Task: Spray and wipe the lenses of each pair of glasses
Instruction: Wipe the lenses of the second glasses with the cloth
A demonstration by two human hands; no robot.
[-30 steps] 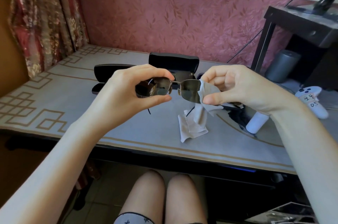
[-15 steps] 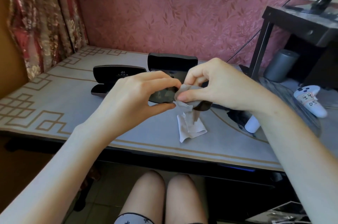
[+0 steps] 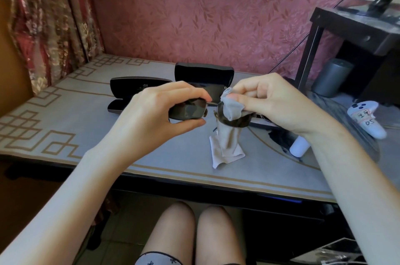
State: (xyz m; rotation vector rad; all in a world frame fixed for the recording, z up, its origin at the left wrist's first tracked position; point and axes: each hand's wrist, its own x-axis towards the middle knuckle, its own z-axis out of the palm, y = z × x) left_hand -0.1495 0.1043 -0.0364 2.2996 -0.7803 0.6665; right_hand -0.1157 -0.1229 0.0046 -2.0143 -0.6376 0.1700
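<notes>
Sunglasses (image 3: pixel 190 110) held above the table (image 3: pixel 65 113), in front of two open black cases (image 3: pixel 138 87). Left hand (image 3: pixel 155 111) pinching one dark lens by its edges; right hand (image 3: pixel 272 100) pinching a grey cloth (image 3: pixel 232 109) against the other lens. Beside the right wrist, a white cylinder (image 3: pixel 299 145), possibly the spray bottle, partly hidden.
</notes>
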